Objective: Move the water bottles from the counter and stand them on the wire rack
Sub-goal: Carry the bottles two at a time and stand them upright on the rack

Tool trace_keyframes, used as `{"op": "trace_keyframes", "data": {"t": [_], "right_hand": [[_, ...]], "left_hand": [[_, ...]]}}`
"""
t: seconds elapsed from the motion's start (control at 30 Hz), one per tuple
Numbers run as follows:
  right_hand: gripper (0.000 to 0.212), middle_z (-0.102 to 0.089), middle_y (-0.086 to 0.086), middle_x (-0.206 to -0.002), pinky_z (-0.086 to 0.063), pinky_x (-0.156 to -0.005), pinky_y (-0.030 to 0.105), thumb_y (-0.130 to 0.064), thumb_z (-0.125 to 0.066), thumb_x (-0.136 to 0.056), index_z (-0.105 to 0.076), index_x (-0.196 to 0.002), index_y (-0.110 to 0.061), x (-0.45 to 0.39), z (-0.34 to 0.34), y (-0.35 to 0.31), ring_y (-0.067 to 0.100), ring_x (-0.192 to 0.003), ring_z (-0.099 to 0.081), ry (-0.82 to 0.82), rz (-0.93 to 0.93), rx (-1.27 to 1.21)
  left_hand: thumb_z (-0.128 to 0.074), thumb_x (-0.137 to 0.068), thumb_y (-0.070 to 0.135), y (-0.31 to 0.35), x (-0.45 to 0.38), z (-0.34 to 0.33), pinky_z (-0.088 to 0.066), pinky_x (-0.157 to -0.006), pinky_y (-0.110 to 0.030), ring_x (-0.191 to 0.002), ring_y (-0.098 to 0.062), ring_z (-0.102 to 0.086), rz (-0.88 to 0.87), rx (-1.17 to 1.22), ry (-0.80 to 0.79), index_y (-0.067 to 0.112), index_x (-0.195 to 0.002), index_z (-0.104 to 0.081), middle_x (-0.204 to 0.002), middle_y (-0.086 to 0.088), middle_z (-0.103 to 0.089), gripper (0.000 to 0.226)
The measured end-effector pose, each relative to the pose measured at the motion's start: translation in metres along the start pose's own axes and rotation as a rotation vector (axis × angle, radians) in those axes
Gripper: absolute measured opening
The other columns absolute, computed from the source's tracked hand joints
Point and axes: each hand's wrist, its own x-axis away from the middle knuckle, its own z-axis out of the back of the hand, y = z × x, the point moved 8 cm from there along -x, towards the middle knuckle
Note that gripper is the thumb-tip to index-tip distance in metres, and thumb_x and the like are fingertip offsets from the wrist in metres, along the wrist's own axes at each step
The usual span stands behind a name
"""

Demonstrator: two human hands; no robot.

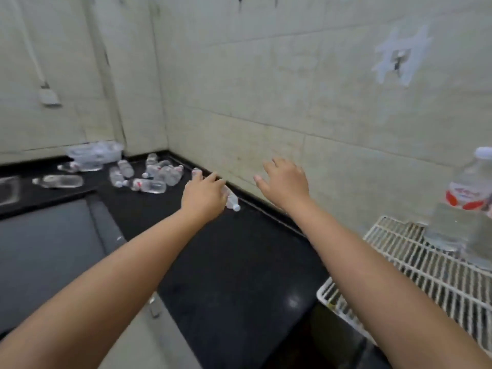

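**Left hand on a lying bottle, right hand free**

I am reaching both arms out over the black table (239,262); my left hand (203,194) is curling its fingers over a water bottle (231,201) that is lying on its side close to the wall, its white cap pointing toward me; my right hand (286,182) is hovering above the table's back edge with fingers spread and holding nothing, well apart from the left; farther back in the corner a cluster of bottles (157,174) is lying scattered on the table, with one more bottle (60,181) lying alone to the left and a clear plastic wrap (94,154) behind them; at the right the white wire rack (426,267) is sitting at the table's end, and a standing bottle (463,206) with a red label is resting upright on it near the far corner; the frame is blurred, so I cannot tell how firmly my left hand is gripping.
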Motion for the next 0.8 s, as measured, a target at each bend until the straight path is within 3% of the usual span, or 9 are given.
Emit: {"op": "trace_keyframes", "data": {"t": [0.1,0.23,0.27,0.33,0.43,0.6,0.8], "right_hand": [[0.044,-0.058,0.019,-0.121,-0.040,-0.092,0.044,-0.035,-0.047,-0.088,-0.058,-0.116,-0.004,-0.009,-0.050,-0.077,0.035,-0.115,-0.052,0.017,0.074,-0.071],[0.039,-0.064,0.021,-0.111,-0.049,-0.088,0.054,-0.032,-0.059,-0.079,-0.065,-0.105,-0.003,-0.021,-0.125,-0.164,0.039,-0.106,-0.060,-0.056,0.034,-0.138],[0.041,-0.062,0.021,-0.116,-0.047,-0.092,0.055,-0.033,-0.058,-0.081,-0.063,-0.109,-0.004,-0.024,-0.141,-0.182,0.039,-0.111,-0.057,-0.078,0.020,-0.159],[0.047,-0.043,0.013,-0.141,-0.030,-0.109,0.050,-0.037,-0.045,-0.092,-0.046,-0.131,-0.011,-0.027,-0.180,-0.215,0.033,-0.133,-0.036,-0.204,-0.034,-0.155],[0.050,-0.031,0.009,-0.150,-0.018,-0.114,0.047,-0.039,-0.038,-0.095,-0.035,-0.139,-0.015,-0.033,-0.224,-0.250,0.029,-0.141,-0.020,-0.299,-0.078,-0.158],[0.049,-0.033,0.008,-0.149,-0.021,-0.113,0.047,-0.038,-0.036,-0.096,-0.037,-0.138,-0.014,-0.050,-0.276,-0.270,0.029,-0.141,-0.022,-0.383,-0.134,-0.159],[0.050,-0.037,0.009,-0.146,-0.028,-0.110,0.044,-0.037,-0.043,-0.094,-0.038,-0.137,-0.013,-0.094,-0.343,-0.235,0.027,-0.137,-0.030,-0.459,-0.251,-0.111]], "left_hand": [[-0.037,-0.096,0.033,-0.090,0.024,-0.020,-0.029,-0.112,-0.042,-0.137,-0.035,-0.028,0.118,-0.024,-0.064,0.019,-0.137,-0.042,-0.148,-0.006,-0.038,0.044],[-0.035,-0.098,0.033,-0.194,0.043,-0.043,-0.021,-0.117,-0.042,-0.143,-0.032,-0.014,0.217,-0.026,-0.174,0.022,-0.144,-0.028,-0.155,-0.001,-0.024,0.048],[-0.034,-0.098,0.033,-0.215,0.045,-0.048,-0.021,-0.117,-0.041,-0.144,-0.032,-0.014,0.227,-0.031,-0.187,0.022,-0.144,-0.027,-0.155,-0.001,-0.023,0.048],[-0.034,-0.098,0.032,-0.255,0.049,-0.059,-0.021,-0.117,-0.040,-0.143,-0.033,-0.016,0.235,-0.036,-0.204,0.021,-0.145,-0.026,-0.155,-0.001,-0.024,0.048],[-0.032,-0.099,0.033,-0.302,0.052,-0.075,-0.022,-0.117,-0.040,-0.142,-0.033,-0.016,0.242,-0.043,-0.234,0.020,-0.144,-0.027,-0.154,-0.001,-0.026,0.047],[-0.031,-0.099,0.032,-0.346,0.036,-0.104,-0.020,-0.116,-0.041,-0.144,-0.030,-0.014,0.227,-0.001,-0.264,0.021,-0.142,-0.032,-0.154,0.000,-0.028,0.044],[-0.029,-0.100,0.033,-0.376,-0.016,-0.160,-0.015,-0.118,-0.045,-0.145,-0.028,-0.010,0.197,0.030,-0.348,0.024,-0.143,-0.029,-0.155,0.002,-0.023,0.044]]}}
